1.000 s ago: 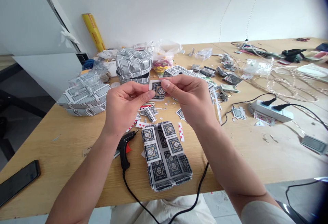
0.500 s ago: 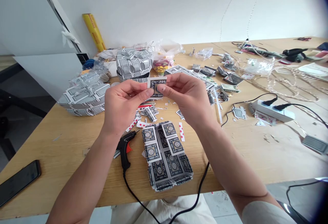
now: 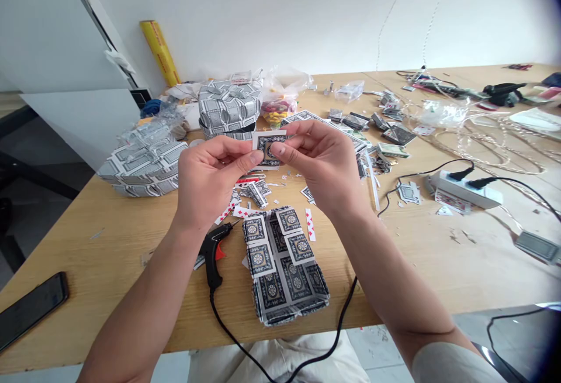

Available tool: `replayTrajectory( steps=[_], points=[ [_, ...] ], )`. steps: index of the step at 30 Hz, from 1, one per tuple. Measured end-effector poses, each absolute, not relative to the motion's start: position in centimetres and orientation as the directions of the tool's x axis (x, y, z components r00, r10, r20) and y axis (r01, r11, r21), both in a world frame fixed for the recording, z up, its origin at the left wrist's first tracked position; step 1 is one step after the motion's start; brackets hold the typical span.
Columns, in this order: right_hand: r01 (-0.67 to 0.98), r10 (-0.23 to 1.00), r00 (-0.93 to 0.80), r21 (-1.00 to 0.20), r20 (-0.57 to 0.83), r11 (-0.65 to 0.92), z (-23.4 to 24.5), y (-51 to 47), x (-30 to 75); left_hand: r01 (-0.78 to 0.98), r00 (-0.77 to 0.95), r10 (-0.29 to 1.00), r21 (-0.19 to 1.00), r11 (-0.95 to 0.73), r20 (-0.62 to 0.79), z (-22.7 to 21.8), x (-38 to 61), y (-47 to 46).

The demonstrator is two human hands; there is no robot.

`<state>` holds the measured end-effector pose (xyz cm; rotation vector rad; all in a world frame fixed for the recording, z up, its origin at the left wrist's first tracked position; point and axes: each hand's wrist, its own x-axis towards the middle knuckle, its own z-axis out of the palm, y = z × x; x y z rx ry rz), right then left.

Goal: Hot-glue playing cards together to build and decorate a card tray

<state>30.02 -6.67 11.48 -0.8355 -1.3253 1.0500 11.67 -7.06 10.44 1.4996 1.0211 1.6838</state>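
Note:
Between my two hands a playing card (image 3: 265, 143) is held up, its dark patterned back with a white border facing me. My left hand (image 3: 215, 175) pinches its left edge between thumb and fingers. On the right edge, my right hand (image 3: 322, 164) grips it the same way, thumb across the pattern. Below them on the table lies a box-like piece covered in playing cards (image 3: 295, 280), with several separate cards along its two sides. Left of that piece rests a black glue gun (image 3: 213, 257) with a red trigger, its cable running toward my lap.
Two card-covered boxes (image 3: 142, 164) (image 3: 230, 105) stand at the back left. Card scraps (image 3: 258, 193) lie behind the piece. A phone (image 3: 33, 310) is at the left edge, a white power strip (image 3: 471, 187) at the right. Loose cards and coiled cords (image 3: 504, 143) spread across the right.
Almost nothing differs. The view has shifted very slightly, and both hands keep the card in the same place.

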Motion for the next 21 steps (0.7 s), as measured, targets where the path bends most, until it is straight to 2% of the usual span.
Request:
replayTrajectory(
  steps=[8,15,21],
  points=[
    [-0.145,0.931,-0.058,-0.925,0.361,0.350,11.36,-6.56,29.68,0.034,-0.137,0.863,0.873,-0.487,0.487,10.38,11.54,-6.99],
    [-0.148,0.928,-0.155,-0.936,0.340,0.319,11.55,-6.58,30.07,0.041,-0.154,0.837,0.850,-0.526,0.526,10.26,11.11,-6.77],
    [-0.115,0.925,-0.080,-0.926,0.370,0.361,11.25,-6.60,29.64,0.066,-0.158,0.838,0.852,-0.519,0.522,10.29,11.16,-6.69]
  ],
)
